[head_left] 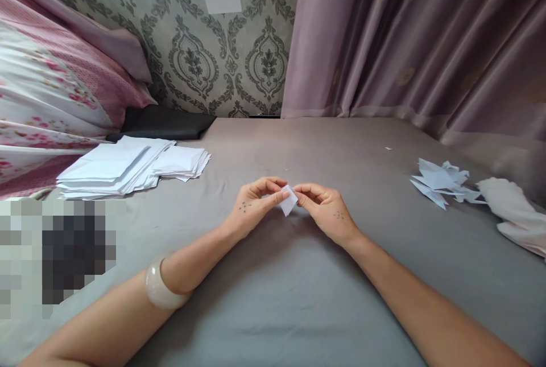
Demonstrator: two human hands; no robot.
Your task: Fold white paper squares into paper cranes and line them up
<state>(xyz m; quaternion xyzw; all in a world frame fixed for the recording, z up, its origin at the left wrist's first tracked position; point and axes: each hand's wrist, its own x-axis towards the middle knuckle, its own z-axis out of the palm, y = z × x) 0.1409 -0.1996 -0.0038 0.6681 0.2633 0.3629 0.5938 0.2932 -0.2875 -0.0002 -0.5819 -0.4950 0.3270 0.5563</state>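
Near the centre of my view I have the small folded paper [289, 203] between both hands: the left hand [256, 202] has its grip pinched on it, thumb over the face, and the right hand [326, 207] has its grip at the edge toward 2 o'clock. To crease this well, I'd anchor with the left thumb, match edges before pressing, and smooth outward lightly, since thin paper could slip or tear. Paper stacks [111, 159] lie at 9 o'clock, folded paper pieces [439, 176] at 3.
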